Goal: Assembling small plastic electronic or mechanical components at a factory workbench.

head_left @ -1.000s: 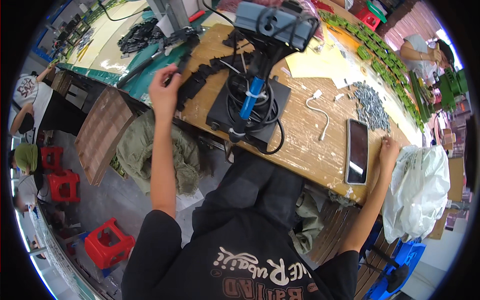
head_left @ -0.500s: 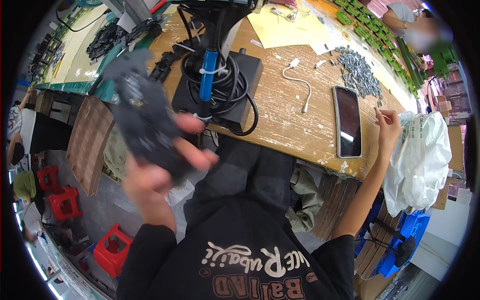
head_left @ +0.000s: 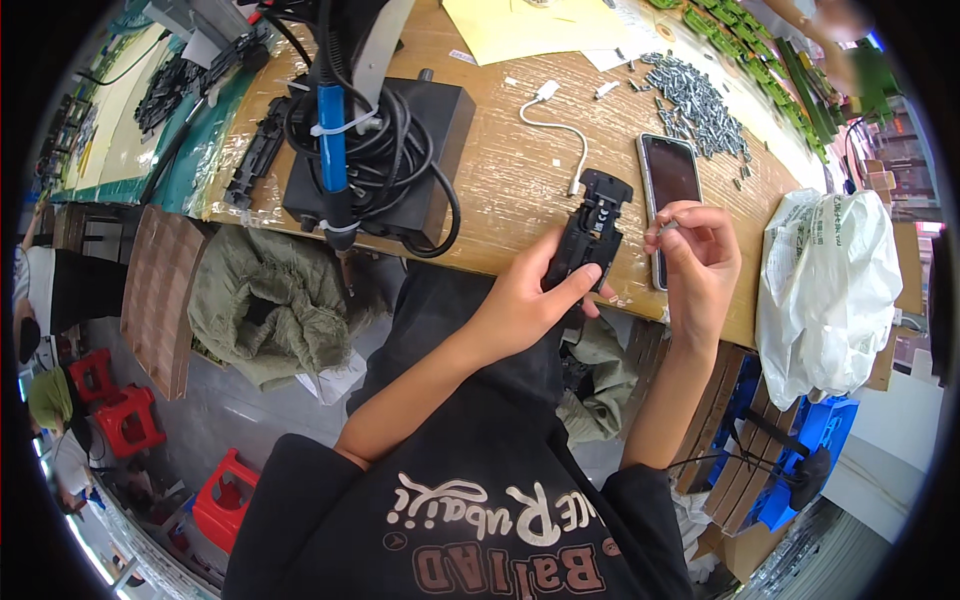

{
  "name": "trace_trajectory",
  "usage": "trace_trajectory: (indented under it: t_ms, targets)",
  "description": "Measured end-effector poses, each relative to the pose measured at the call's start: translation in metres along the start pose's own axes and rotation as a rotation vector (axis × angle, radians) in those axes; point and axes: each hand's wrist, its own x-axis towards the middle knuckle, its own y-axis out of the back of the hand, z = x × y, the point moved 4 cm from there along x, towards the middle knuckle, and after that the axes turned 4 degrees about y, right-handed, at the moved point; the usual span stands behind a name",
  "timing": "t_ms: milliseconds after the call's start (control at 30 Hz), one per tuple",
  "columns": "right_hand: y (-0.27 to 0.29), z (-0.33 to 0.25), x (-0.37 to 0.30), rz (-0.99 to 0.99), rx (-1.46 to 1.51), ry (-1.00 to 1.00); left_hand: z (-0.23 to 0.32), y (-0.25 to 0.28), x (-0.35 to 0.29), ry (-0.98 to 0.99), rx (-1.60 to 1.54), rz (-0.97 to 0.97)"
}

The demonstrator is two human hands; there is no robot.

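My left hand [head_left: 525, 300] is closed round a long black plastic part [head_left: 600, 215], tilted upright over the table's front edge with its moulded inner side showing. Just right of it, the fingertips of my right hand [head_left: 705, 265] pinch a small grey metal piece [head_left: 668, 227]; its exact shape is too small to make out. The two hands are close together but apart. Behind the right hand lies a phone [head_left: 670, 170], partly covered by the fingers. A heap of small grey metal pieces [head_left: 700, 105] is spread beyond the phone.
Left on the table stands a black box [head_left: 450, 130] with coiled cables and a blue-handled tool [head_left: 332, 140]. A short white cable [head_left: 565, 125] lies mid-table. A white plastic bag [head_left: 830, 290] hangs at the right edge. Green parts [head_left: 735, 50] line the far right.
My left hand has swung from the left to the front of the table with the black part. My right hand has drawn in from the table's right side toward it.
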Motion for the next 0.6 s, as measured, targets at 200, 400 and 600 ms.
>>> trace_trajectory:
  t_ms: [200,400,600]
  targets:
    - [0.002,0.013,-0.001,0.051,0.039,0.018,-0.013,0.002,-0.007,-0.067,0.595,0.106]
    - [0.001,0.028,-0.011,0.116,-0.059,0.083,-0.012,0.0,-0.008,-0.019,0.396,0.258]
    - [0.007,0.028,-0.014,0.16,0.038,0.049,-0.017,-0.001,-0.008,-0.097,0.456,0.306]
